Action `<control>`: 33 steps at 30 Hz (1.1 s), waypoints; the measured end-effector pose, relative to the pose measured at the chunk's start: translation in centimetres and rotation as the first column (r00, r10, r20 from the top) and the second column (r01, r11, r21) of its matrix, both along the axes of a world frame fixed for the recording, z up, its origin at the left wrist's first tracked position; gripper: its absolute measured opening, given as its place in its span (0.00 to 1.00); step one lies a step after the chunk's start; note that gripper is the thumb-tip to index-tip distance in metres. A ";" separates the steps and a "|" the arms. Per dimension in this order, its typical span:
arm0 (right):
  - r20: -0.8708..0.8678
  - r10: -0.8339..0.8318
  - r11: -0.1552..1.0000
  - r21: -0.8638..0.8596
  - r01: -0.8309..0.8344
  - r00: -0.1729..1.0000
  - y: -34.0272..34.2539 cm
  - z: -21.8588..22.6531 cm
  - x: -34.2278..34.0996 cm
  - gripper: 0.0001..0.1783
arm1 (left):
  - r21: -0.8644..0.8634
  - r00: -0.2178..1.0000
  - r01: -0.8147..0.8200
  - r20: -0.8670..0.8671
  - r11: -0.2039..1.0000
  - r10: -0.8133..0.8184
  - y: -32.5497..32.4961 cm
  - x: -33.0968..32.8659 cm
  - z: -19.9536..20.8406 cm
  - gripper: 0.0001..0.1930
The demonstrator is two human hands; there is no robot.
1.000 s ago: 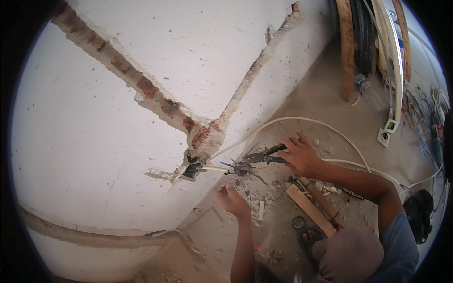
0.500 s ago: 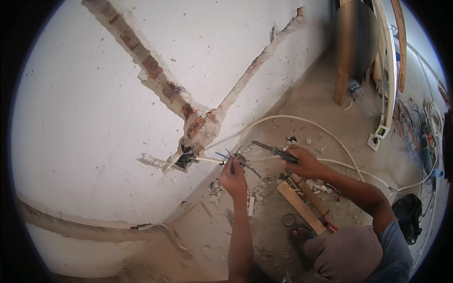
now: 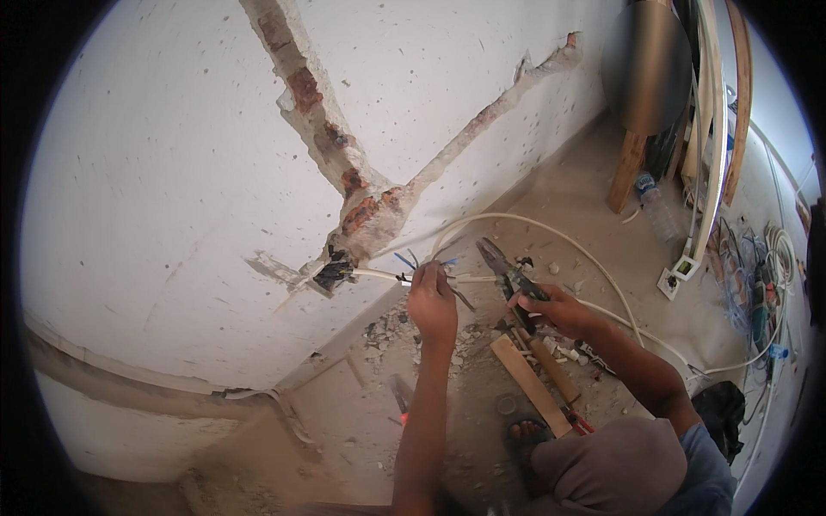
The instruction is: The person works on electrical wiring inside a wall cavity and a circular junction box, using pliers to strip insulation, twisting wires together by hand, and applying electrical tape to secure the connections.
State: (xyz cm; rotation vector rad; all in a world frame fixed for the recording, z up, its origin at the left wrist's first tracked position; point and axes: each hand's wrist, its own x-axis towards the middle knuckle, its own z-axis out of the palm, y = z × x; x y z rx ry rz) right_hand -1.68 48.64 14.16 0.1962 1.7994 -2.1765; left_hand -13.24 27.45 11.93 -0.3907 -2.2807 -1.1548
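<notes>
- The left hand pinches the wires, whose dark and blue ends poke out around the fingers.
- The right hand grips the pliers, their head pointing far and left, near the left hand but apart from it.
- A white cable runs from the wall hole at left to the left hand.
- Two rough grooves meet above that hole in the white wall.
- Another cable arcs over the floor to the right.
- Rubble and a wood strip lie nearer.
- At far right lies a clear bottle; nearer, a black bag.
</notes>
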 end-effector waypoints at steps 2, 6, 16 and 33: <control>0.066 0.023 0.990 -0.138 -0.014 0.998 0.3 0.0 0.1 0.19 | -0.014 1.000 0.012 0.024 1.000 -0.012 -0.2 -0.6 -0.1 0.08; 0.124 0.101 0.957 -0.283 -0.062 0.987 1.3 -0.1 0.1 0.21 | -0.048 0.996 -0.034 0.084 0.998 0.038 0.5 -0.9 0.3 0.08; 0.149 0.110 0.994 -0.040 -0.105 0.983 0.8 2.0 -2.1 0.17 | 0.052 0.937 -0.021 0.350 0.998 0.002 0.3 -1.4 0.7 0.07; -0.033 0.044 0.885 -0.462 -0.054 0.998 0.7 3.2 -0.9 0.23 | 0.410 0.956 0.047 0.247 0.911 -0.160 1.1 -2.4 -2.8 0.14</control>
